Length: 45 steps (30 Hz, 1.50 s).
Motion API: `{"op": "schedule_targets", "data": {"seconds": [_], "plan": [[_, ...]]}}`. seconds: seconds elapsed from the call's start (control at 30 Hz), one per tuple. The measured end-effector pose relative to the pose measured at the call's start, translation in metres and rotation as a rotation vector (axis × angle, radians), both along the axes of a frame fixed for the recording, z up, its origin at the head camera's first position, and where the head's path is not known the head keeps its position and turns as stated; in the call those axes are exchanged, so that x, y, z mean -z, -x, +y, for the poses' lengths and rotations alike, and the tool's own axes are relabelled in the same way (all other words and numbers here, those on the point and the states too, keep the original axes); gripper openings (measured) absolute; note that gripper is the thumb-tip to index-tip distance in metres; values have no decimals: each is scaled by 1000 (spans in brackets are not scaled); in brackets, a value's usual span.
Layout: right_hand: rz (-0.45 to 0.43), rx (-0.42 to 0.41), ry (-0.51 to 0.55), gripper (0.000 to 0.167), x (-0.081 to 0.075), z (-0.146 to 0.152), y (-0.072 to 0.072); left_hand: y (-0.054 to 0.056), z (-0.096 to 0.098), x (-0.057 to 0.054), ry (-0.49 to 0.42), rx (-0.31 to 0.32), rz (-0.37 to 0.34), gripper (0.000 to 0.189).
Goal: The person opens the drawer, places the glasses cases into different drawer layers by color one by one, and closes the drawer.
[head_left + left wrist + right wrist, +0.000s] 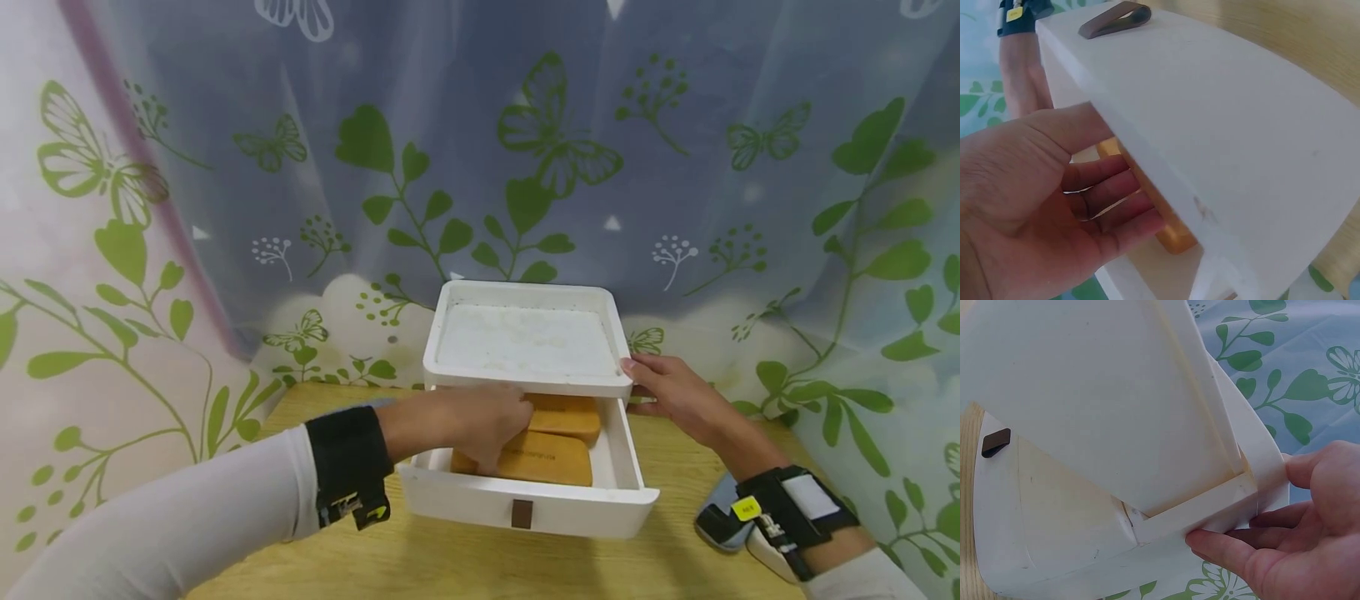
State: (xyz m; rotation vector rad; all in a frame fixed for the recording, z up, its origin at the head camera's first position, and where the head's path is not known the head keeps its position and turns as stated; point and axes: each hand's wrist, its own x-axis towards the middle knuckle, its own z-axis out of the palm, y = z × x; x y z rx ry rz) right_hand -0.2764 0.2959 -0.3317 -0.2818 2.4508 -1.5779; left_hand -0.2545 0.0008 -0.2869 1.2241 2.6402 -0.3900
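A small white drawer unit with a tray-like top stands on the wooden table. Its drawer, with a brown pull tab, is pulled out. Inside lie two orange-brown boxes, a front box with small dark print and a rear box. My left hand reaches over the drawer's left side and holds the front box, thumb towards the drawer front and fingers behind. In the left wrist view the drawer front partly hides this box. My right hand grips the unit's right side, thumb at the top rim.
Right of the unit, a grey-blue object and a white object lie partly under my right wrist. Another greyish thing shows behind my left forearm. A patterned curtain hangs right behind the unit.
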Motion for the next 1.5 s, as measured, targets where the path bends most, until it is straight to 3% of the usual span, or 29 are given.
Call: {"op": "schedule_targets", "data": {"seconds": [0.27,0.67,1.0,1.1,1.23,1.5], "plan": [[-2,2,-4,73,-1,0,1,-4,-3,4,14,-68,-17,62],[-5,-2,-11,71,-1,1,1,7,-13,10,-132,-39,-123,57],[2,-15,3,71,0,0,1,5,-17,4,-186,-38,-176,59],[4,-13,4,70,2,0,0,5,-21,4,-285,-46,-252,58],[5,-9,-2,70,2,-1,-1,2,-29,2,-488,-67,-386,51],[-2,6,-7,70,0,-1,0,-15,-47,2,-815,-71,-550,44]]}}
